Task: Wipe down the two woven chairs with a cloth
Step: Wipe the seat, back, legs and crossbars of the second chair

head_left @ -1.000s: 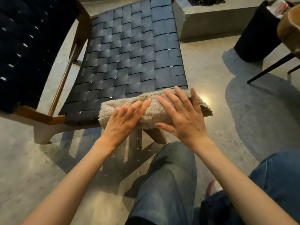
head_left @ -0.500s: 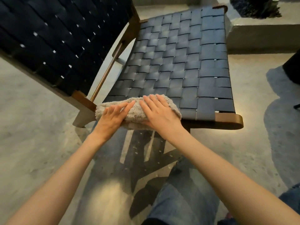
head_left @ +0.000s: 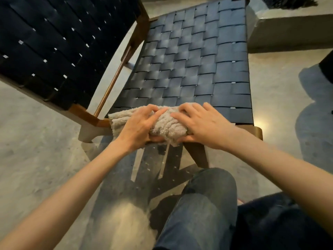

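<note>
A dark blue woven chair seat [head_left: 194,65] in a brown wooden frame fills the upper middle of the head view. Its woven backrest [head_left: 54,42] rises at the upper left. A beige fluffy cloth [head_left: 163,124] is bunched over the seat's near edge. My left hand [head_left: 139,126] grips the cloth's left part, thumb under it. My right hand [head_left: 200,123] grips its right part, fingers curled over the top and thumb below. Only one chair shows.
The chair stands on a pale concrete floor [head_left: 36,159]. A low concrete block [head_left: 288,31] sits at the upper right, and a dark object [head_left: 327,67] shows at the right edge. My knees in blue jeans [head_left: 203,204] are below the hands.
Both hands went from lying flat on the cloth to curling round it, bunching it at the seat's near edge. The cloth slid left, then back toward the middle.
</note>
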`<state>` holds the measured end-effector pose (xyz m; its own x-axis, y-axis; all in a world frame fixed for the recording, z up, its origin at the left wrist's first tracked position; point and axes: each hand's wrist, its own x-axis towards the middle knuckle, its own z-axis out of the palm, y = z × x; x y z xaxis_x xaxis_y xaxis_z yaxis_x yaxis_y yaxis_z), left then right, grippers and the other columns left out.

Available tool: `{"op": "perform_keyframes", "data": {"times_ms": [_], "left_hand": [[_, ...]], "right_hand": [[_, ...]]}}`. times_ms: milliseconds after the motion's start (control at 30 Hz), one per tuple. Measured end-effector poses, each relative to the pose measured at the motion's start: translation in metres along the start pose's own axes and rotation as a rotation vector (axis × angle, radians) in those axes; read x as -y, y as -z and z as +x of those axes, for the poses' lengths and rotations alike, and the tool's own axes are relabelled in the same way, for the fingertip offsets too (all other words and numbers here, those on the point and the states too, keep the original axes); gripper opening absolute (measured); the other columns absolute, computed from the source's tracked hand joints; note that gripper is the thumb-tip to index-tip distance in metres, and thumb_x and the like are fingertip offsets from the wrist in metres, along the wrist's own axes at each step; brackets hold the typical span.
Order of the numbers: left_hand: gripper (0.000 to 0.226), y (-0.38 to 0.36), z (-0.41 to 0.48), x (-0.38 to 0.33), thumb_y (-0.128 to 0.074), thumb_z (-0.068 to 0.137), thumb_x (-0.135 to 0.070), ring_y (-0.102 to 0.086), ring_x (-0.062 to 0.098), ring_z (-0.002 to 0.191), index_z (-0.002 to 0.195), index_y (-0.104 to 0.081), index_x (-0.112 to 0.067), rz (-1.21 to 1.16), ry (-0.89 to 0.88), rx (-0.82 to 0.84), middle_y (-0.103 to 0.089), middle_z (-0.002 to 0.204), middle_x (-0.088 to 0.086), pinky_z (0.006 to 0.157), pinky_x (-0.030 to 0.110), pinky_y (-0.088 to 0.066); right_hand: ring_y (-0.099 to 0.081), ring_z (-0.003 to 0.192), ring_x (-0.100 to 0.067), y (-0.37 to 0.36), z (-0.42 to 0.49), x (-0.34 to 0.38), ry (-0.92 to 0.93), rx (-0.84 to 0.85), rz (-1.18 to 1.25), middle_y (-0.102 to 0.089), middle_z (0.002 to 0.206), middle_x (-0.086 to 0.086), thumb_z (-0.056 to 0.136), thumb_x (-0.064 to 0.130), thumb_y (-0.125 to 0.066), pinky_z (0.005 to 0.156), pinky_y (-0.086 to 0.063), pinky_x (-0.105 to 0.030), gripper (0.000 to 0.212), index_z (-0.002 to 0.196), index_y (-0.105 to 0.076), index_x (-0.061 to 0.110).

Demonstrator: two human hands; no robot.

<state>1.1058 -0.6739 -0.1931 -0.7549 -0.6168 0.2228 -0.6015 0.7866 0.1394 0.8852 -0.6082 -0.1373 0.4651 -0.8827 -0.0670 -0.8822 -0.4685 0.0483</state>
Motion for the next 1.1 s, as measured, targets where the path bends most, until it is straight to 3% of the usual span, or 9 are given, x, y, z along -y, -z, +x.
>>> {"op": "perform_keyframes", "data": {"times_ms": [67,233,367,467,567,733,900,1000,1100], "left_hand": [[0.086,0.002,0.004,-0.002,-0.070,0.071,-0.053,-0.052,0.030,0.102,0.137,-0.042,-0.005,-0.007,-0.011,0.030,-0.050,0.120,0.020,0.087,0.043,-0.046],[0.084,0.007,-0.001,-0.010,-0.075,0.072,-0.044,-0.041,0.029,0.116,0.140,-0.038,-0.012,-0.055,0.129,0.086,-0.046,0.128,0.019,0.095,0.048,-0.040],[0.081,0.027,0.007,-0.032,-0.082,0.071,-0.026,-0.037,0.031,0.123,0.141,-0.041,-0.018,-0.167,0.355,0.196,-0.044,0.134,0.016,0.102,0.055,-0.033],[0.081,0.049,0.021,-0.042,-0.076,0.079,-0.020,-0.030,0.030,0.131,0.145,-0.031,-0.029,-0.123,0.485,0.443,-0.034,0.145,0.008,0.109,0.048,-0.024],[0.065,0.076,0.036,-0.052,-0.065,0.086,-0.008,-0.033,0.030,0.131,0.143,-0.039,-0.027,-0.221,0.585,0.557,-0.037,0.144,0.008,0.106,0.041,-0.029],[0.071,0.138,0.042,-0.078,-0.063,0.087,-0.006,-0.045,0.021,0.110,0.146,-0.033,-0.031,-0.203,0.534,0.554,-0.044,0.127,0.005,0.096,0.036,-0.045],[0.086,0.203,0.069,-0.083,-0.073,0.079,-0.013,-0.047,0.021,0.101,0.150,-0.024,-0.021,-0.137,0.395,0.540,-0.046,0.122,0.009,0.081,0.034,-0.049],[0.092,0.230,0.090,-0.076,-0.074,0.080,-0.024,-0.049,0.022,0.100,0.151,-0.017,-0.016,-0.075,0.383,0.579,-0.046,0.118,0.008,0.076,0.032,-0.045],[0.071,0.248,0.107,-0.058,-0.071,0.081,-0.029,-0.050,0.020,0.100,0.141,-0.036,-0.018,-0.019,0.343,0.611,-0.046,0.116,0.005,0.070,0.030,-0.040]], "right_hand": [[-0.044,0.113,-0.022,0.000,0.006,-0.008,0.038,0.006,-0.009,-0.040,0.127,-0.003,0.083,0.073,-0.036,0.089,-0.033,-0.037,0.073,0.137,-0.033,0.023],[-0.049,0.100,-0.025,0.000,0.028,-0.009,0.058,-0.001,0.178,-0.047,0.111,-0.005,0.081,0.073,-0.043,0.082,-0.035,-0.037,0.072,0.125,-0.042,0.016],[-0.045,0.107,-0.028,0.008,0.024,-0.007,0.014,0.063,0.329,-0.044,0.115,-0.009,0.085,0.060,-0.051,0.092,-0.034,-0.038,0.064,0.127,-0.040,0.013],[-0.040,0.115,-0.030,0.028,0.024,-0.002,-0.067,0.187,0.418,-0.041,0.123,-0.012,0.087,0.045,-0.057,0.096,-0.034,-0.038,0.060,0.133,-0.037,0.011],[-0.040,0.117,-0.032,0.055,0.021,0.002,-0.193,0.299,0.617,-0.039,0.124,-0.013,0.090,0.016,-0.057,0.090,-0.041,-0.039,0.043,0.129,-0.040,0.008],[-0.037,0.118,-0.031,0.114,-0.006,-0.001,-0.329,0.285,0.782,-0.036,0.126,-0.011,0.086,0.000,-0.056,0.089,-0.041,-0.037,0.039,0.121,-0.042,0.009],[-0.037,0.112,-0.020,0.185,-0.025,-0.020,-0.373,0.146,0.883,-0.039,0.114,-0.004,0.081,0.031,-0.071,0.092,-0.038,-0.028,0.045,0.115,-0.049,0.011],[-0.039,0.109,-0.016,0.217,-0.021,-0.021,-0.459,0.045,0.927,-0.045,0.112,-0.003,0.091,0.041,-0.058,0.091,-0.034,-0.025,0.039,0.115,-0.051,0.011],[-0.040,0.120,-0.020,0.236,-0.006,-0.013,-0.608,0.014,0.966,-0.047,0.124,-0.005,0.100,0.030,-0.042,0.098,-0.032,-0.027,0.039,0.134,-0.042,0.010]]}}
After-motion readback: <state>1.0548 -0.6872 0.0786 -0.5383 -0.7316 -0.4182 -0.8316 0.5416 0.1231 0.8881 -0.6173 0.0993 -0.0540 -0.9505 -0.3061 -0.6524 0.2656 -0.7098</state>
